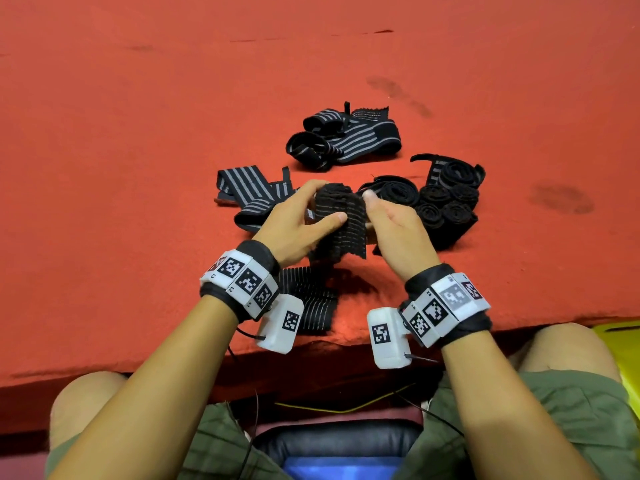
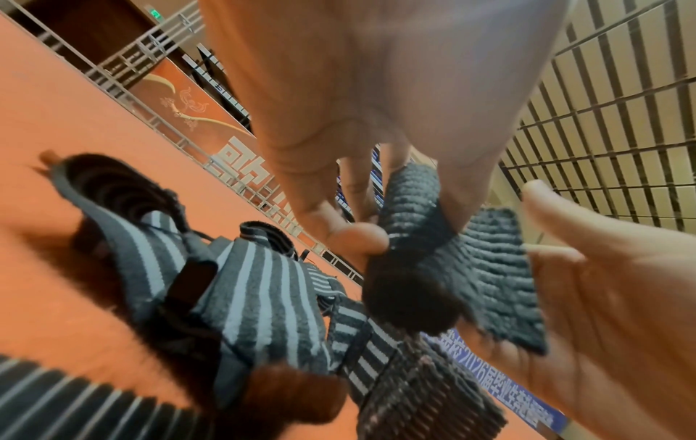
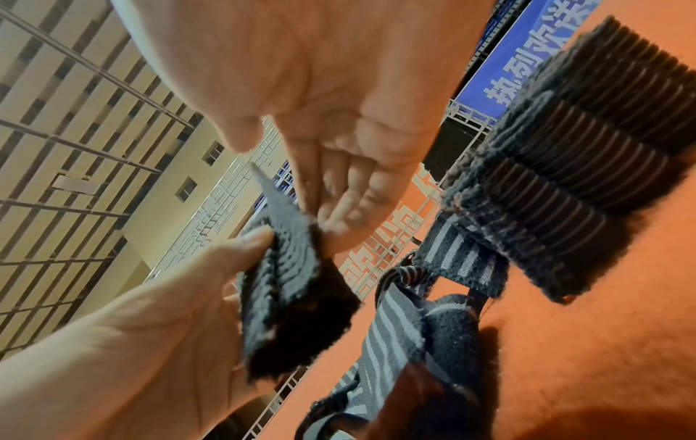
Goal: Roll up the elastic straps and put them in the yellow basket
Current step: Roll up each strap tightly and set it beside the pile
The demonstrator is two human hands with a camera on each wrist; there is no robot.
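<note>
I hold a black elastic strap [image 1: 341,220] with thin grey stripes above the red table, its top end curled over. My left hand [image 1: 329,202] grips its left edge, thumb on the front. The thumb and fingers of my right hand [image 1: 372,209] pinch its right edge. Its tail [image 1: 311,303] hangs to the table near the front edge. The left wrist view shows my left hand [image 2: 376,235] round the curled end [image 2: 414,238]. In the right wrist view my right hand [image 3: 327,229] pinches the strap [image 3: 293,282]. A corner of the yellow basket [image 1: 623,344] shows at lower right.
Several rolled straps [image 1: 446,206] stand together right of my hands. A loose striped strap [image 1: 249,195] lies to the left and another striped heap [image 1: 343,140] farther back. The red felt table [image 1: 138,168] ends at a front edge above my knees.
</note>
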